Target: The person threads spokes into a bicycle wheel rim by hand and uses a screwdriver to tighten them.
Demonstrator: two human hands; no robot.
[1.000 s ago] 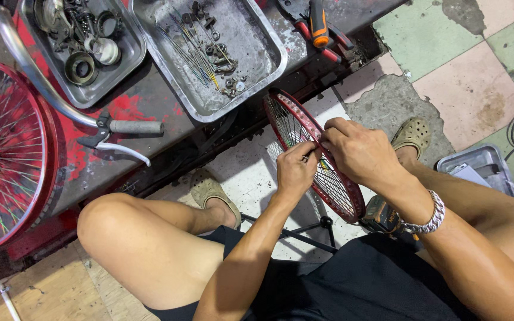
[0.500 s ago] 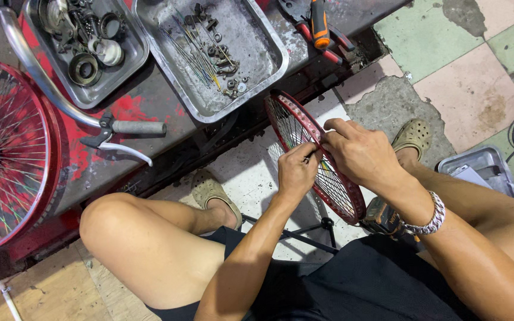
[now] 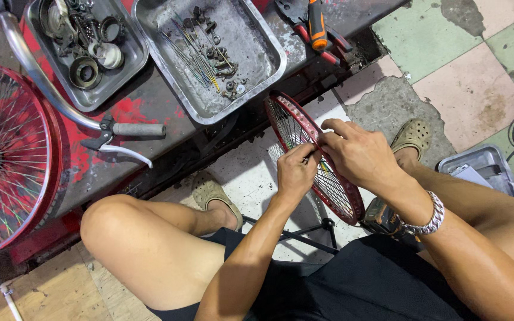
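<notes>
From the head camera, looking down past my knees, everything sits around the small red wheel (image 3: 316, 160) I have standing on edge between my legs, in front of the low metal bench (image 3: 168, 142). My left hand (image 3: 295, 172) is at the near side of the rim, thumb and forefinger pinched nearly closed on something thin at the spokes; whether that is a spoke end or a nipple I cannot tell, it is too small. My right hand (image 3: 358, 154) lies over the top of the rim, fingers curled down around it and gripping to steady the wheel.

Beyond the wheel, on the bench, is the steel tray (image 3: 269, 59) with loose spokes and small fittings; left of that a second tray (image 3: 135, 59) of rings and bearings, then a handlebar with brake lever (image 3: 129, 134), and far left a larger red wheel (image 3: 7, 160). An orange-handled tool (image 3: 316, 24) lies behind the wheel.

I judge I am mid-way through seating or tightening one spoke. The next move needs a fine twist of the left fingertips while the right keeps the rim from rolling.
</notes>
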